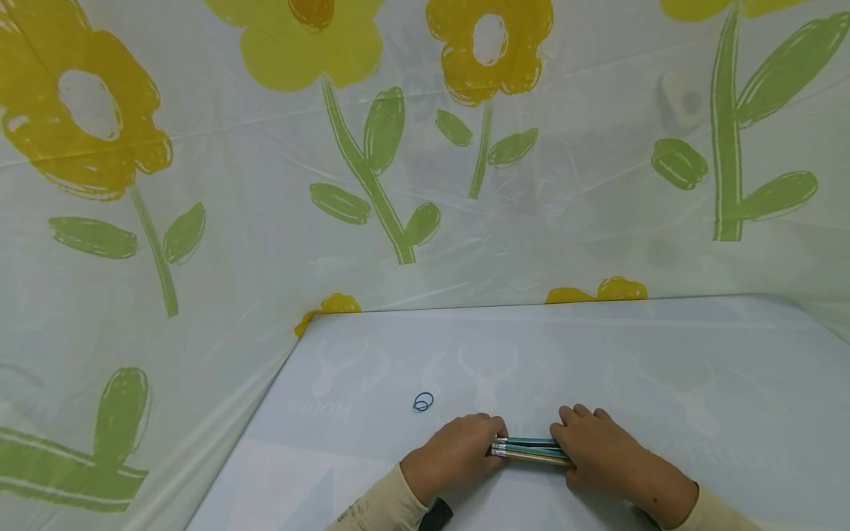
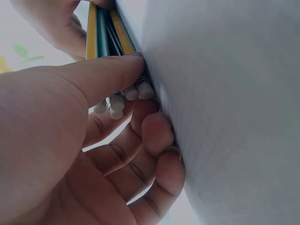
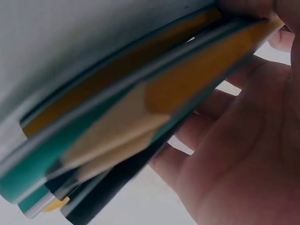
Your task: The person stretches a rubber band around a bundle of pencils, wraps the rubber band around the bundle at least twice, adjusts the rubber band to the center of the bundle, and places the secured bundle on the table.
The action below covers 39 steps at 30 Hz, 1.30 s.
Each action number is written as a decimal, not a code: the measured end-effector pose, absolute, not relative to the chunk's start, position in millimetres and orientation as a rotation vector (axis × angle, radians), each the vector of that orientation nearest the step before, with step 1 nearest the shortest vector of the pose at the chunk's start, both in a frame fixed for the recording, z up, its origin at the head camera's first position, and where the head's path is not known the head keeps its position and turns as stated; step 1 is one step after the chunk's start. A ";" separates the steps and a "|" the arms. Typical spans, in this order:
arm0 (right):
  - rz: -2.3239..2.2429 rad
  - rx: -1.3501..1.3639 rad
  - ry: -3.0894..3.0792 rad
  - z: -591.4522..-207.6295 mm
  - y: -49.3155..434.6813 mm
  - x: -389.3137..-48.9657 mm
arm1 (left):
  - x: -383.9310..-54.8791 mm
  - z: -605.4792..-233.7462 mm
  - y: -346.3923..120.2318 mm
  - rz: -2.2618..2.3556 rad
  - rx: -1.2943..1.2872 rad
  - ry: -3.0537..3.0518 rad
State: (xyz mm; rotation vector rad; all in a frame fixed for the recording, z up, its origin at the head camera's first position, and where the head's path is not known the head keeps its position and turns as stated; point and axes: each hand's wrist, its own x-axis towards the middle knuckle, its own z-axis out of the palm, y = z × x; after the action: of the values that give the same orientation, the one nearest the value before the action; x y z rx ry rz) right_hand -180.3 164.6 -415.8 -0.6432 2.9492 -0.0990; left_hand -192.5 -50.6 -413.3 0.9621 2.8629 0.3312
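From where I sit at the far end of the feed, I see two bare hands at the lower middle of the head view, with a bundle of pencils held lengthwise between them, low over a pale worktop. The left hand pinches the eraser ends: in the wrist view its thumb lies across the shafts, the white erasers poke out past it, and the fingers curl behind. The right hand pinches the bundle too, thumb and fingers closed around the other part. Its wrist camera shows me green, dark and orange-yellow shafts, with two sharpened points among flat ends (the nearest ends are blurred). Both forearms wear cream sleeves. Beyond the left hand, well apart from the pencils, thin dark blue loops lie overlapping on the worktop, whose cover carries faint deer heads. Behind hangs a whitish sheet printed with big yellow and orange flowers on green stems.
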 end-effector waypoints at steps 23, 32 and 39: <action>-0.073 -0.588 3.015 -417.9 168.1 -181.0 | -192.8 -412.2 -49.5 0.402 0.998 2.901; -0.025 -0.546 3.055 -404.2 169.5 -182.8 | -194.7 -404.8 -56.2 0.501 1.033 2.974; 0.005 -0.541 3.080 -397.2 170.7 -185.0 | -192.3 -396.7 -56.5 0.702 0.925 3.001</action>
State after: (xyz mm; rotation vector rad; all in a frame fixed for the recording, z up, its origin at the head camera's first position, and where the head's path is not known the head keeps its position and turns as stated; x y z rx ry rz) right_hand -185.0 170.7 -397.2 -0.5406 3.0799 0.0051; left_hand -192.3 -56.5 -396.7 0.9247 3.0006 0.7021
